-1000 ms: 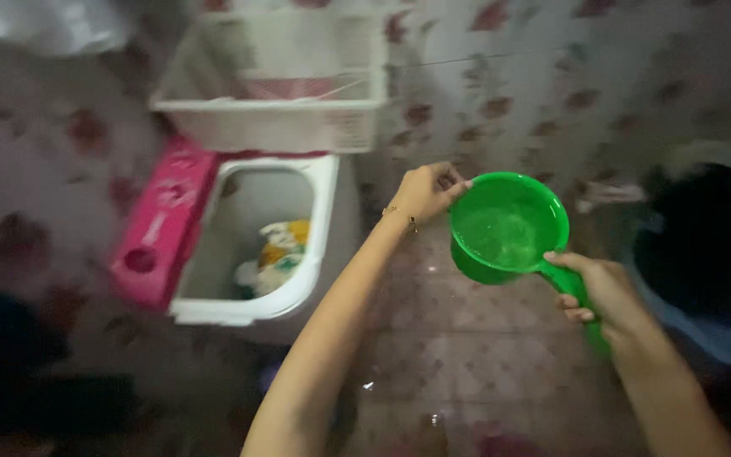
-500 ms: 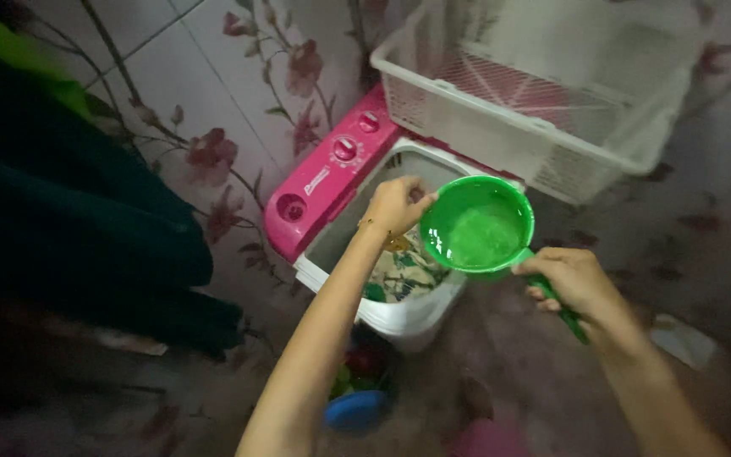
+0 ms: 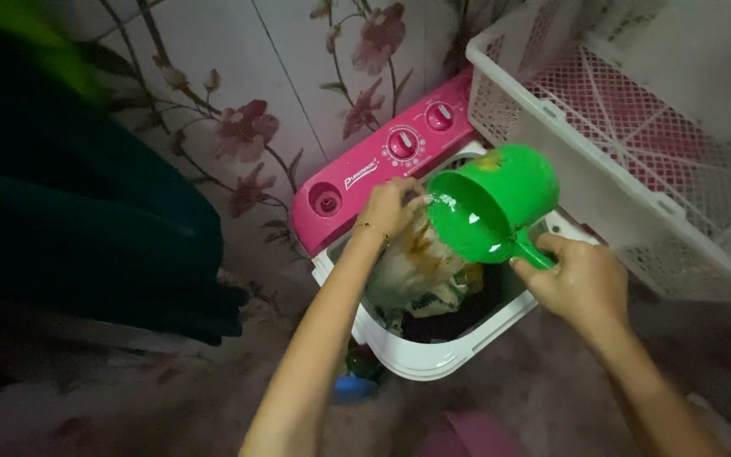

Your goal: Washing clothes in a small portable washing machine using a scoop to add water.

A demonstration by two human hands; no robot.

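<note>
Your right hand is clenched on the green dipper handle; vs 0.5 s ago it's now tipped, water pouring into the washer tub. Left hand pinches the rim, w/ laundry below.

I am seeing the floor carrying a white washing tub, with a small blue thing lying beside its base.
</note>
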